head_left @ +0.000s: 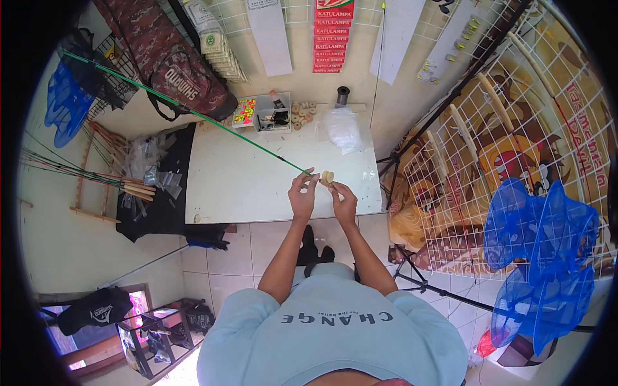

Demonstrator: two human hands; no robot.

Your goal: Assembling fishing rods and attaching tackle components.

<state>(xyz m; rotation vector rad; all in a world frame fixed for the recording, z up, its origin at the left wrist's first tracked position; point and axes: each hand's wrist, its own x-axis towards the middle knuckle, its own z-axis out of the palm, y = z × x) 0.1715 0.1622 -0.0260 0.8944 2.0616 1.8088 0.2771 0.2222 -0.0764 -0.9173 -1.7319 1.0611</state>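
Over the near right part of the white table [238, 186], both my hands are raised close together. A thin green fishing rod [238, 138] slants down from the upper left, and its near end sits pinched in the fingers of my left hand [302, 193]. Beside it, my right hand [343, 201] grips a small pale wooden spool [327, 176] at its lower edge. The rod's end and the spool are very close; whether they touch I cannot make out.
At the table's back stand a box of colourful beads [245, 112], a tray of small parts [274, 120], several wooden spools [302, 114], a dark thread spool [342, 96] and clear plastic bags [343, 128]. Rods with wooden handles [137, 188] lie left. Blue nets [541, 225] hang right.
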